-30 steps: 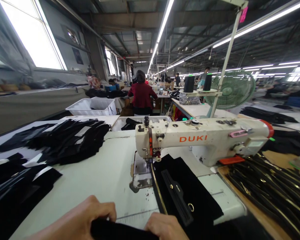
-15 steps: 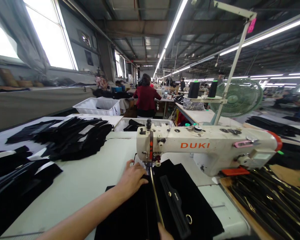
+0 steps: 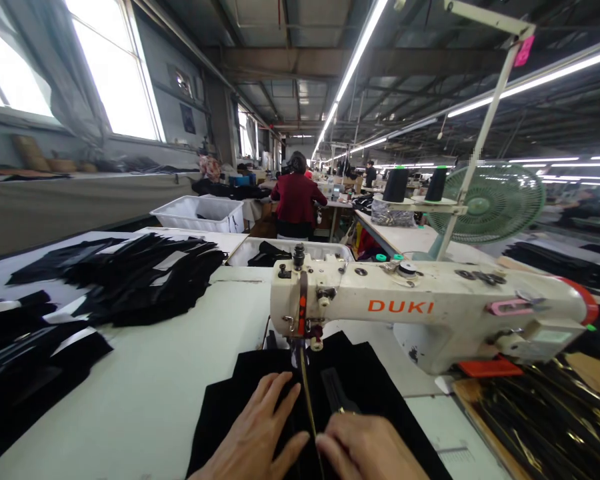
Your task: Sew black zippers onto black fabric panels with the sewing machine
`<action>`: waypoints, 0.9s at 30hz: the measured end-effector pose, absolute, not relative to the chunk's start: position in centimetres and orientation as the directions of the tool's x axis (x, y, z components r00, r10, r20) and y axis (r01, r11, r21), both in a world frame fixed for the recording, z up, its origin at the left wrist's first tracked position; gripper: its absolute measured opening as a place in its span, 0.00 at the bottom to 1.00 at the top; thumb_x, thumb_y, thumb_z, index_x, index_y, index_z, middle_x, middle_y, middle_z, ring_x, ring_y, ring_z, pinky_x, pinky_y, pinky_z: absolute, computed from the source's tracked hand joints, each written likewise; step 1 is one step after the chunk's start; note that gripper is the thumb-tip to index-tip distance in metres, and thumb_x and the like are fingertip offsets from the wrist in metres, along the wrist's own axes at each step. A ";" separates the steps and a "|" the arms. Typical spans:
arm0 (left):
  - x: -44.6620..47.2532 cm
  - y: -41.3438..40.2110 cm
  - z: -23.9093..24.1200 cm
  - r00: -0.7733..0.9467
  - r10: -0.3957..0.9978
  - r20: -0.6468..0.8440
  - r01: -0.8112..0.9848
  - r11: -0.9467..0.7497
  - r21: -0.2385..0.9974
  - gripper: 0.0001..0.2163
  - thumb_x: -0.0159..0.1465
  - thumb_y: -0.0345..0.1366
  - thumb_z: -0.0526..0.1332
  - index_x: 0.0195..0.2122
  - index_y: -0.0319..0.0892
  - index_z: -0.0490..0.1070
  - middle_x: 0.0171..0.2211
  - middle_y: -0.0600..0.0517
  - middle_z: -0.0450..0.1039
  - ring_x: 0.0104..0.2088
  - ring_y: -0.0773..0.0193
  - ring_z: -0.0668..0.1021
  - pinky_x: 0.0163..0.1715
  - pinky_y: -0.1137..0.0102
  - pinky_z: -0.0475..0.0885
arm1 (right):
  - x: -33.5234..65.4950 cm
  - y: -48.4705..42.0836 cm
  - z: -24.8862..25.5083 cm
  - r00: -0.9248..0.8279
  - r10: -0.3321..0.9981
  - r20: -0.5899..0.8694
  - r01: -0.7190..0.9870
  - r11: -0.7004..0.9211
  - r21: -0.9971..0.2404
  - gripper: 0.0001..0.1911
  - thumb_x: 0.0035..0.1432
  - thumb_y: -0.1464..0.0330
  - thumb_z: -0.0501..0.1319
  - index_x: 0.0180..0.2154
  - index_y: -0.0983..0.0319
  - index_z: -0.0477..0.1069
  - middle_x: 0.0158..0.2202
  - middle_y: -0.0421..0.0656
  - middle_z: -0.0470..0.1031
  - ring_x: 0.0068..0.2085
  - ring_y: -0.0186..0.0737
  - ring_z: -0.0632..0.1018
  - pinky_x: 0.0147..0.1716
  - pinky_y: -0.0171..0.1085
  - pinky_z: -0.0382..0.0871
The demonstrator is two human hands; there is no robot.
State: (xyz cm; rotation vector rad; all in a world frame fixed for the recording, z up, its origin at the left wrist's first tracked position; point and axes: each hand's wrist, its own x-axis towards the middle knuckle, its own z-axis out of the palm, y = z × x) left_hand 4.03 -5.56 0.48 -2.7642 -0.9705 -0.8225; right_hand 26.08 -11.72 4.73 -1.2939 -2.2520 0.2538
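Note:
A black fabric piece (image 3: 390, 387) lies on the pale sewing table, its far part by the needle area of a white sewing machine (image 3: 460, 287). Down its middle runs a zipper (image 3: 308, 395) with gold teeth, passing up to the presser foot. My left hand (image 3: 260, 430) rests on the fabric left of the zipper, fingers stretched out and thumb apart. On the zipper's right side my right hand (image 3: 367, 443) is closed, thumb and finger pinching the zipper's edge. It covers most of a dark strap-like trim (image 3: 336, 390) on the fabric.
Stacks of black cut pieces (image 3: 150, 280) lie on the left. To the right, a wooden tray (image 3: 480, 427) holds many gold-toothed zippers. White bins (image 3: 200, 213) stand beyond the table. A person in a dark red top (image 3: 297, 197) sits ahead; a green fan (image 3: 495, 203) stands behind the machine.
My left hand has come back from beside the presser foot to the fabric nearer me. My right hand has moved up into view along the zipper. The camera view has shifted slightly.

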 end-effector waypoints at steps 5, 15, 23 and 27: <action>3.7 -4.9 -1.7 0.744 0.449 0.494 0.556 -0.827 -0.086 0.37 0.63 0.56 0.63 0.66 0.37 0.58 0.58 0.36 0.71 0.56 0.41 0.75 0.50 0.52 0.77 | 27.0 -6.0 4.5 -0.586 0.711 0.388 0.721 0.677 -0.151 0.20 0.66 0.69 0.61 0.59 0.53 0.67 0.59 0.38 0.73 0.60 0.43 0.72 0.62 0.47 0.64; 1.4 -1.8 2.6 0.789 0.462 0.406 0.552 -0.822 -0.137 0.30 0.62 0.45 0.66 0.63 0.40 0.65 0.60 0.41 0.70 0.59 0.46 0.73 0.59 0.49 0.67 | 23.9 -2.8 0.8 -0.450 0.657 0.604 0.829 0.559 0.010 0.15 0.70 0.62 0.55 0.53 0.58 0.73 0.51 0.44 0.79 0.49 0.48 0.81 0.53 0.51 0.75; 0.7 -1.5 -0.4 0.842 0.423 0.335 0.500 -0.845 -0.189 0.28 0.66 0.31 0.58 0.68 0.40 0.56 0.63 0.42 0.66 0.62 0.49 0.70 0.57 0.50 0.68 | 25.3 -4.3 1.7 -0.607 0.599 0.522 0.741 0.664 0.099 0.16 0.69 0.60 0.58 0.53 0.61 0.74 0.50 0.42 0.80 0.49 0.40 0.81 0.55 0.36 0.72; 0.4 -1.2 0.1 0.838 0.412 0.358 0.484 -0.864 -0.137 0.26 0.70 0.33 0.57 0.69 0.41 0.55 0.64 0.43 0.65 0.63 0.52 0.68 0.61 0.54 0.63 | 25.3 -4.2 1.2 -0.597 0.605 0.527 0.749 0.656 0.095 0.17 0.68 0.59 0.58 0.53 0.61 0.73 0.51 0.42 0.79 0.50 0.39 0.80 0.57 0.37 0.71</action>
